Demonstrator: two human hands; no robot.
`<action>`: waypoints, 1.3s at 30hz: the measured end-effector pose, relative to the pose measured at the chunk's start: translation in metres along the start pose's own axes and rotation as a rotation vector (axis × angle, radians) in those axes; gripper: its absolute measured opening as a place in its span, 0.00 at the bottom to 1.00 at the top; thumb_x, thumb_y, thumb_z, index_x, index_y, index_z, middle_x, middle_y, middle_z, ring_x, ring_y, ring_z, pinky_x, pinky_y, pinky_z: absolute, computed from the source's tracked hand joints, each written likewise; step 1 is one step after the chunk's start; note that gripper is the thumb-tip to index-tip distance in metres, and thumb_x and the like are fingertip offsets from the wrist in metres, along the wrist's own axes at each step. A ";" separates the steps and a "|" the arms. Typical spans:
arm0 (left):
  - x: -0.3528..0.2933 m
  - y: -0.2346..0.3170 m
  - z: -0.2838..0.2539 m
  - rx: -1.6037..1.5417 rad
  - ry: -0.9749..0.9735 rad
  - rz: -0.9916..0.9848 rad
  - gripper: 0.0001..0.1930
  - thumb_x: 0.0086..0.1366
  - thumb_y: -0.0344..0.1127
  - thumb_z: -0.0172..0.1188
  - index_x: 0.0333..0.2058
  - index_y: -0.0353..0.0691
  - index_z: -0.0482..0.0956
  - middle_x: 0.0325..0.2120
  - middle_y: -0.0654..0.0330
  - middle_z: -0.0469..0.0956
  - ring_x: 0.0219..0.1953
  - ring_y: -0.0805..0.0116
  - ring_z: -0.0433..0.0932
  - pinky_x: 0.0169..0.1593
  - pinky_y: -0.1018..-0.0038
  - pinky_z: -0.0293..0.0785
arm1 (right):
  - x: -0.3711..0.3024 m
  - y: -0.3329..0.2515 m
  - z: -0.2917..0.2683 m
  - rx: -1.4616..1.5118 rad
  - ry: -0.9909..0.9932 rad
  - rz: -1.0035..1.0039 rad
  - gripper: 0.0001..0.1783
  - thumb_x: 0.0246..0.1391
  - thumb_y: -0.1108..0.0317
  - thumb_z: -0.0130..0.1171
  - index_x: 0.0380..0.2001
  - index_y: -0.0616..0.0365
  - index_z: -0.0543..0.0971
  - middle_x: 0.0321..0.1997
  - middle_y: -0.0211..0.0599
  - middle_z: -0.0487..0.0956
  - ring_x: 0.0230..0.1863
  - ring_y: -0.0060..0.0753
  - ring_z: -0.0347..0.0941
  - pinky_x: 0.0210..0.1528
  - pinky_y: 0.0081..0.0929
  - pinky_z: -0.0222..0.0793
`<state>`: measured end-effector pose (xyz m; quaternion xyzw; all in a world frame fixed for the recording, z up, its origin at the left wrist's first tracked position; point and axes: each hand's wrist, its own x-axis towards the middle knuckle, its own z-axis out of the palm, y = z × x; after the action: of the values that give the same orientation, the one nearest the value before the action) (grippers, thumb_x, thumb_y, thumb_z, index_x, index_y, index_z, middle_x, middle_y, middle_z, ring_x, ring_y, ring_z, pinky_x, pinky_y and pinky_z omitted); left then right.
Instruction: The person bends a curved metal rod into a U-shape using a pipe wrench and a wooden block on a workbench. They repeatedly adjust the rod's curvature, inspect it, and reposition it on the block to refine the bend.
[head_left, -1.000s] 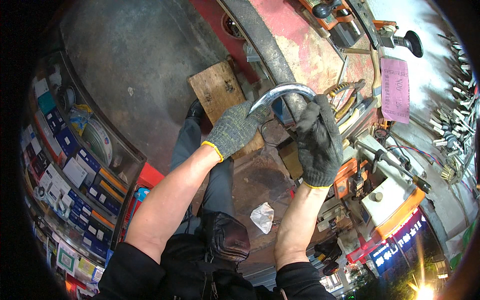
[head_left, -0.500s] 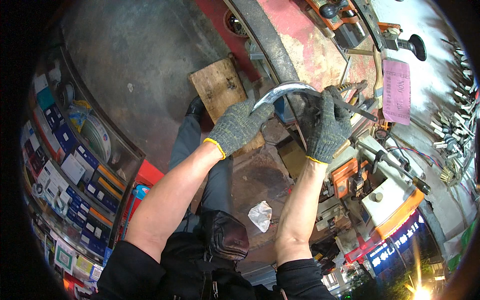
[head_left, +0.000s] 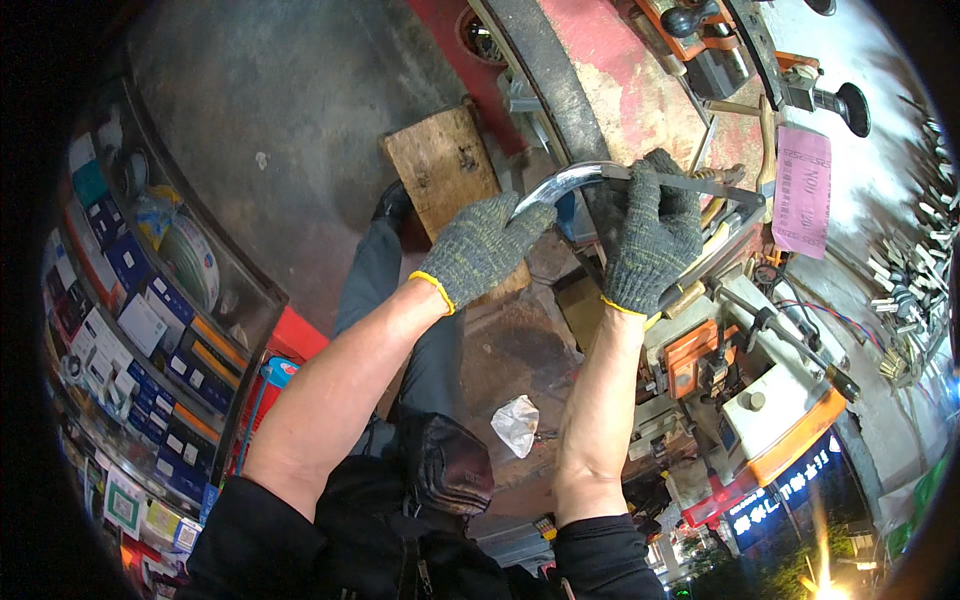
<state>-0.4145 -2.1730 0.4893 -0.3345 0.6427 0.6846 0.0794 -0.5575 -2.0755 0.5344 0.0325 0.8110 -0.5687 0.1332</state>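
A curved, shiny metal piece [head_left: 562, 184] arches between my two gloved hands. My left hand [head_left: 480, 248], in a grey knit glove with a yellow cuff, is closed on its lower left end, thumb along the metal. My right hand [head_left: 655, 235], gloved alike, has its fingers around a flat, dark metal strip [head_left: 735, 191] that sticks out to the right. The strip appears to run on from the arch; whether the two are joined, I cannot tell, as fingers cover that spot. Both hands are raised beside the edge of the workbench [head_left: 570, 90].
A wooden board [head_left: 440, 165] lies beyond my left hand. Crumpled white paper [head_left: 516, 426] is below, between my forearms. At right stand a key-cutting machine [head_left: 780, 410] and a pink paper sign [head_left: 803, 190]. A glass display case [head_left: 190, 240] holds boxes at left.
The dark strip has swung up at its right end and lies nearer to level. My right hand has turned slightly with it; my left hand keeps its hold. The view has shifted a little.
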 end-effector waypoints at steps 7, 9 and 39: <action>0.000 0.010 -0.003 0.070 -0.044 -0.098 0.16 0.75 0.43 0.59 0.45 0.34 0.83 0.37 0.44 0.84 0.41 0.52 0.84 0.44 0.62 0.76 | 0.001 0.003 -0.004 -0.241 -0.083 -0.046 0.16 0.60 0.69 0.67 0.48 0.68 0.83 0.41 0.42 0.86 0.39 0.30 0.82 0.45 0.28 0.78; 0.000 0.009 -0.003 0.064 -0.040 -0.089 0.16 0.75 0.42 0.58 0.47 0.34 0.83 0.38 0.44 0.84 0.42 0.52 0.84 0.45 0.62 0.76 | 0.001 0.006 -0.004 -0.203 -0.106 -0.046 0.16 0.59 0.69 0.68 0.47 0.67 0.83 0.40 0.42 0.86 0.39 0.30 0.82 0.45 0.28 0.78; 0.000 0.003 0.007 -0.006 0.043 0.000 0.21 0.72 0.50 0.61 0.40 0.33 0.82 0.36 0.37 0.81 0.41 0.37 0.81 0.42 0.56 0.75 | -0.005 0.029 0.003 0.072 0.123 -0.148 0.11 0.59 0.72 0.65 0.42 0.69 0.84 0.37 0.47 0.86 0.33 0.36 0.82 0.42 0.32 0.79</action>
<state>-0.4188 -2.1667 0.4919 -0.3493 0.6422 0.6793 0.0647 -0.5463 -2.0680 0.5082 0.0121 0.7968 -0.6028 0.0395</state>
